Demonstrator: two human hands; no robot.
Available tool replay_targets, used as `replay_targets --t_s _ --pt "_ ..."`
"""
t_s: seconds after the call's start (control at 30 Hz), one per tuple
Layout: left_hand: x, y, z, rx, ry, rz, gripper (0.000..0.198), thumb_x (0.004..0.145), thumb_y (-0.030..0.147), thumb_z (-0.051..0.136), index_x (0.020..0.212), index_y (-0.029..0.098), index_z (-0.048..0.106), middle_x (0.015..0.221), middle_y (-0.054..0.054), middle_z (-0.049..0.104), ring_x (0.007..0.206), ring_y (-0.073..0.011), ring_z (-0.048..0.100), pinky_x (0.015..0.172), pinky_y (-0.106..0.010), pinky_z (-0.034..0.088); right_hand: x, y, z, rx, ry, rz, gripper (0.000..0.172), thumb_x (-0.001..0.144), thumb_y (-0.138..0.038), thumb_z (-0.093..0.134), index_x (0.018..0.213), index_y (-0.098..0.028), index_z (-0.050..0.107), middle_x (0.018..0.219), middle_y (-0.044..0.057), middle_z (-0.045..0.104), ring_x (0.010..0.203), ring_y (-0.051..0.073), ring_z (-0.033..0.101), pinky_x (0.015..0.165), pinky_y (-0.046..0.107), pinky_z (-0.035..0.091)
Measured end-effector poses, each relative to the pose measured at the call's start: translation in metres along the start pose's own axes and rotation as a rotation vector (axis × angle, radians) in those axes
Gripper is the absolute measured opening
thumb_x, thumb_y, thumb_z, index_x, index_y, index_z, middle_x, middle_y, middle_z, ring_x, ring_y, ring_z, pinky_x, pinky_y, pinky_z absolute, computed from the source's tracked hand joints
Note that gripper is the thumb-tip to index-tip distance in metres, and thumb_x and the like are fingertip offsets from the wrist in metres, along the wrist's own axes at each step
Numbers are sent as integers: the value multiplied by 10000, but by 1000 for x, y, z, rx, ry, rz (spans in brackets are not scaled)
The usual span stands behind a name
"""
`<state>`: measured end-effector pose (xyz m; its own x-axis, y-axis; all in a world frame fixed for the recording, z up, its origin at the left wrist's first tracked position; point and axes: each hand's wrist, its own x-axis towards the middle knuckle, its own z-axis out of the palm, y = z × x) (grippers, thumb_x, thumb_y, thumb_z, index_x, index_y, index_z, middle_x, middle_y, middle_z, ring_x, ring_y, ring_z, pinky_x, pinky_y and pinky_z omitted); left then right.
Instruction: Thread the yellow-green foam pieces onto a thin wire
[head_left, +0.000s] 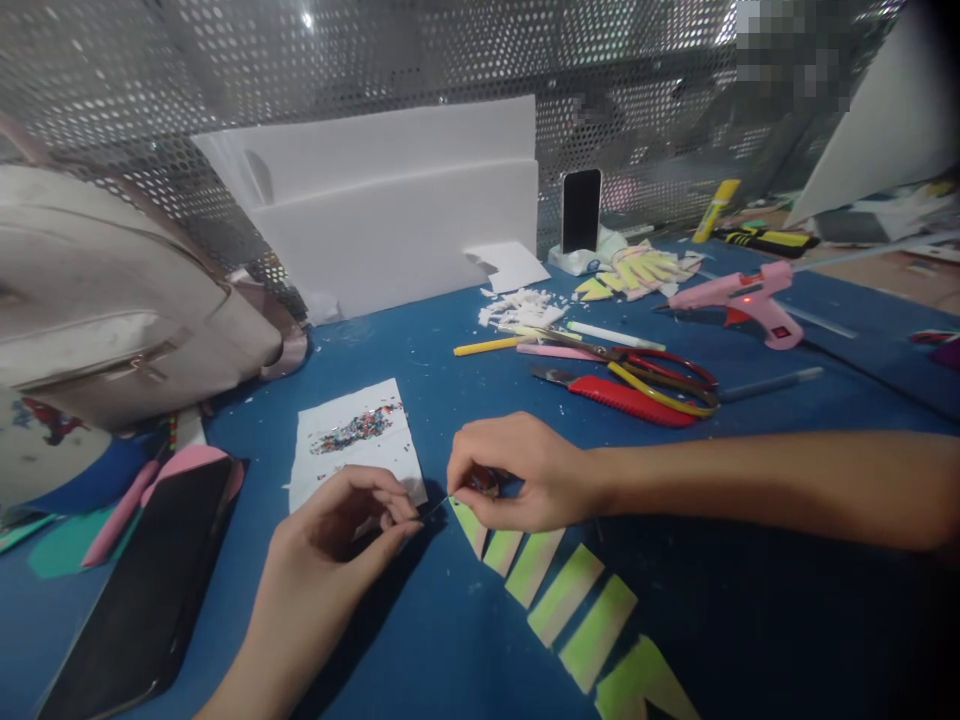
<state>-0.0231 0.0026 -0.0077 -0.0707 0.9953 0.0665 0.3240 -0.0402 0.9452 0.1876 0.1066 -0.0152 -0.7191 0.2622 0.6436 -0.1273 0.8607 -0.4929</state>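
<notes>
Between my two hands runs a thin, pale strand [435,508], like a thread or fine wire; its exact kind is too small to tell. My left hand [322,560] pinches one end between thumb and fingertips. At the other end, thumb and forefinger of my right hand [529,475] are pressed together on it. Beyond my left hand lies a white paper [311,485] bearing a heap of tiny multicoloured glittery bits [356,430]. Several green-and-beige strips [566,597] lie in a fish-like row below my right hand, which partly covers them. A small shiny item is half hidden behind my right fingers.
Past my right arm lie a red utility knife [634,402], scissors [675,370], pens [487,345] and a pink glue gun [739,300]. White scraps [521,308] and an upright phone [581,210] stand farther back. Left are a black phone [142,600] and a pale bag [135,300].
</notes>
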Motion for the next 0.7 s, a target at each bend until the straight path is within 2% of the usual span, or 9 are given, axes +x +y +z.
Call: replay_targets --t_s 0.7 --pt "2 1 4 -71 26 -18 192 749 220 762 868 229 611 758 34 636 718 -95 613 693 -153 523 0 -1 1 -44 9 36 43 836 -120 551 824 -162 546 726 -16 559 650 79 491 616 208 393"
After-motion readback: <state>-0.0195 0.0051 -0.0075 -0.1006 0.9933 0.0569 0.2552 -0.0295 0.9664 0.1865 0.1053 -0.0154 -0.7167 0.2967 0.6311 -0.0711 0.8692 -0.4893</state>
